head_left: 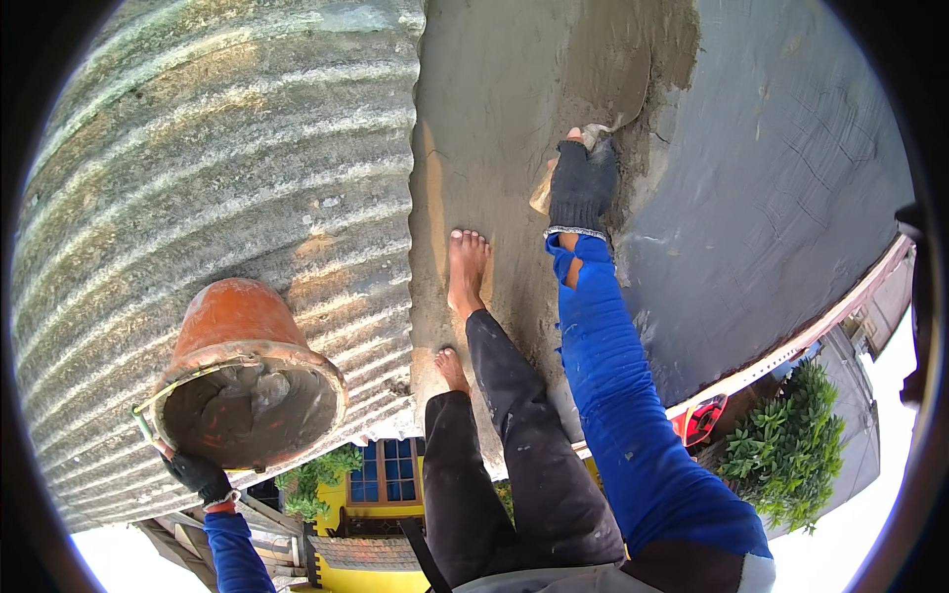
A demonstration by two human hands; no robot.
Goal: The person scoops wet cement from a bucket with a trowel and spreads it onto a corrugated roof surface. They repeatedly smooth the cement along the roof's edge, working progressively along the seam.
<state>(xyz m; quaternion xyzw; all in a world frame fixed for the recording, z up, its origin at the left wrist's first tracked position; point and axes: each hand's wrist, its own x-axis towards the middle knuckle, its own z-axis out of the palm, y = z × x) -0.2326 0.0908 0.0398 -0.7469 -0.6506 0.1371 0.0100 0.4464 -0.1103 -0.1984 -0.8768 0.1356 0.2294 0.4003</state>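
Note:
My left hand [198, 474], in a dark fingerless glove, grips the handle of an orange bucket [229, 314] at lower left. The bucket is tilted toward me and holds wet grey mortar [247, 415]. My right hand [578, 188], gloved the same way, is closed on a trowel [542, 198] with a pale handle; its blade is mostly hidden against the wet grey mortar strip [623, 69]. A smooth darker grey surface [761, 188] lies to the right of that hand. My bare feet [465, 267] stand on the grey cement ledge [484, 109].
Weathered corrugated sheet roofing [198, 148] borders the ledge on the left. Below the edges show a yellow building with a blue window [381, 474], leafy trees [781, 445], a red object [697, 420] and more roofs. A pale edge runs along the dark surface's lower right.

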